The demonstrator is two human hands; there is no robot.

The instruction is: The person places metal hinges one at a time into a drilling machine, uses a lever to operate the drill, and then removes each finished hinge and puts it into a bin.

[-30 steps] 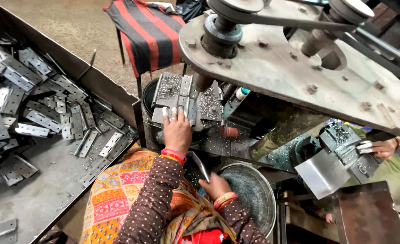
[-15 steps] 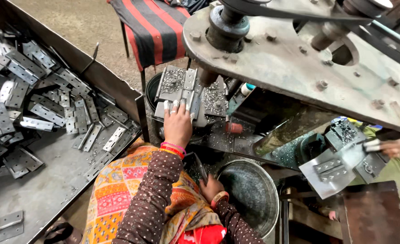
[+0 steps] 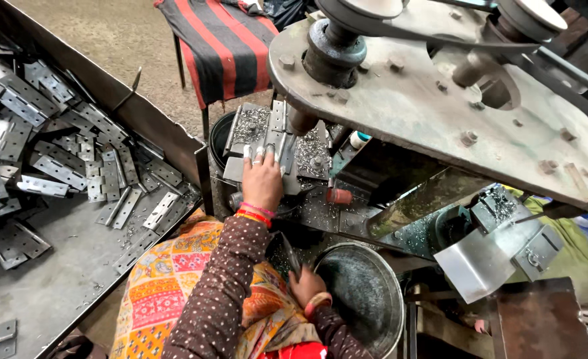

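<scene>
Two hands of mine are at work under the big grey machine plate (image 3: 433,113). My left hand (image 3: 262,181) reaches forward and lies flat on the metal piece (image 3: 267,143) on the machine bed, fingers (image 3: 259,157) spread over its near edge and pressing down rather than wrapped around it. The piece sits just below the dark spindle (image 3: 302,123), with loose metal shavings (image 3: 250,126) scattered on the bed to either side. Red bangles (image 3: 254,214) ring that wrist.

My right hand (image 3: 307,286) is low, near my lap, closed around a thin dark handle (image 3: 290,252) that rises up and to the left from my fist. It is just beside the rim of a round metal bowl (image 3: 383,312), which stands under the machine. How tightly I hold the handle I cannot tell.

On my left a long metal tray (image 3: 48,286) holds a heap of flat hinges (image 3: 54,153), piled toward its far end and well apart from both hands. Beyond the machine bed a red and black striped cloth (image 3: 224,43) hangs over a stool. At the right, a bent sheet-metal chute (image 3: 483,256) slopes down under another part of the machine. My patterned orange cloth (image 3: 167,286) covers my knees.
</scene>
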